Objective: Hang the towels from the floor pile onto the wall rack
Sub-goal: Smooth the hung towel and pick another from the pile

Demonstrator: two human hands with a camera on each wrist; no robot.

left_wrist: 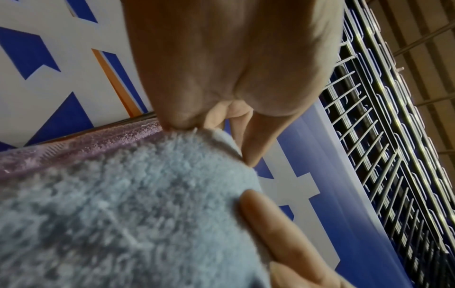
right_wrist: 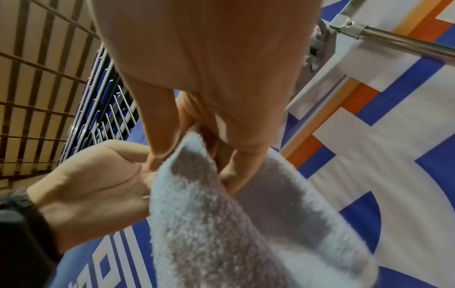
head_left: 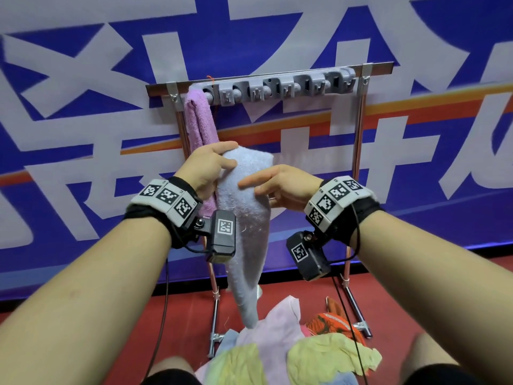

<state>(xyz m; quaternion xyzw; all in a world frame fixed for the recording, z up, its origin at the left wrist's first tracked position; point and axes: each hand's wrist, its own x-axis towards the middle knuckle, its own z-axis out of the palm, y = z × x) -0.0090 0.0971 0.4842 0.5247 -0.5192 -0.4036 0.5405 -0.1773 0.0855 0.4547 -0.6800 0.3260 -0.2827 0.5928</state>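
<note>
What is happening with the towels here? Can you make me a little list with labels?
Held towel: fluffy light blue terry towel, hanging down lengthwise
Left hand: grips the towel's top end
Right hand: fingers pinch the towel's edge
Already hung: pink terry towel at the left end of the grey clip rack
Other clips: no towels on them
Floor pile: pink, yellow, blue and orange towels
</note>
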